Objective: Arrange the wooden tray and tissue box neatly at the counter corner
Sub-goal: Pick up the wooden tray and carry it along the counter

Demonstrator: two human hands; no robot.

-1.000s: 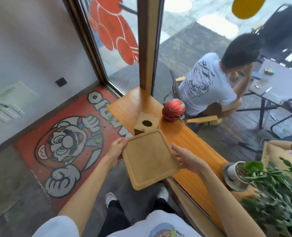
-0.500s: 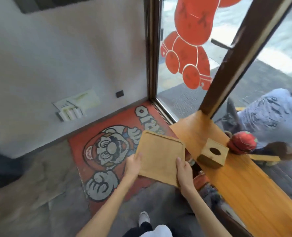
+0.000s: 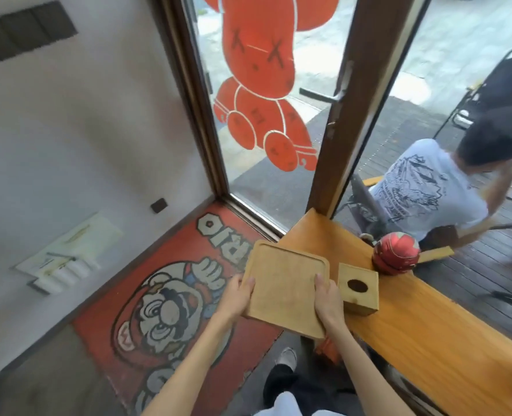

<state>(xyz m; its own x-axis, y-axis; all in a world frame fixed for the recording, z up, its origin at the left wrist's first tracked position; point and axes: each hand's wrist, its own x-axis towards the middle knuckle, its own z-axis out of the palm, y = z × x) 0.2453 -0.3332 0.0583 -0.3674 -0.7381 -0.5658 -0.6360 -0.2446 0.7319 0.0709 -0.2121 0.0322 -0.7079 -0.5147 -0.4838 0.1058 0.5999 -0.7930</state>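
Observation:
I hold a square light-wood tray [image 3: 284, 283] with a raised rim in both hands, level, off the left edge of the orange wooden counter [image 3: 423, 322]. My left hand [image 3: 237, 297] grips its left side and my right hand [image 3: 326, 298] grips its right side, thumbs on top. The wooden tissue box [image 3: 359, 288], a cube with a dark oval hole on top, stands on the counter just right of the tray, close to my right hand. The counter's corner end [image 3: 311, 232] lies beyond the tray, against the window post.
A red round ornament [image 3: 396, 256] sits on the counter behind the tissue box, by the glass. A brown window post [image 3: 360, 100] rises at the counter's end. Outside the glass a person in a white shirt [image 3: 423, 187] sits. A red cartoon floor mat [image 3: 170, 295] lies below.
The tray has moved right, toward the counter end, and now sits beside the tissue box. My head has turned up and right, so the seated person shows again.

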